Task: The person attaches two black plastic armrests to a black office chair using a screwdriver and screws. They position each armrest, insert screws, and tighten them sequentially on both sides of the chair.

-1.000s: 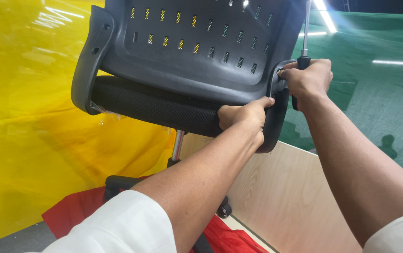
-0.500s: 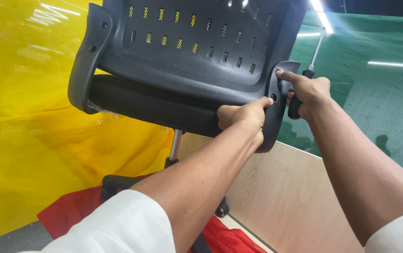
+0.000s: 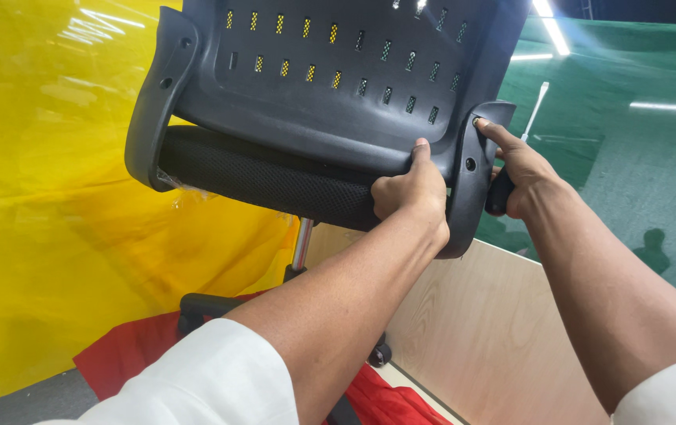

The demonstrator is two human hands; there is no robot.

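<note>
A yellow sheet (image 3: 47, 236), glossy and creased, fills the left of the view; a green sheet (image 3: 629, 157), equally shiny, fills the right. Between them, high in the frame, hangs the chair (image 3: 314, 94): a black moulded plastic back, smooth, pierced by rows of small slots, with a black mesh cushion (image 3: 267, 181) below it and a curved plastic bracket down each side. Its long axis runs left to right, sloping slightly down to the right. A chrome column (image 3: 302, 244) drops from it to a black base (image 3: 204, 303) on red cloth (image 3: 117, 366). A pale wooden board (image 3: 479, 338) lies lower right.

Both arms reach forward and up, in white sleeves. The left hand (image 3: 408, 193) is closed over the lower edge of the back, thumb up against the plastic. The right hand (image 3: 523, 169) is wrapped round the black handle of a screwdriver (image 3: 511, 157), forefinger stretched onto the right bracket (image 3: 471, 173) near its screw holes. The tool's thin metal shaft points up and right, away from the chair.
</note>
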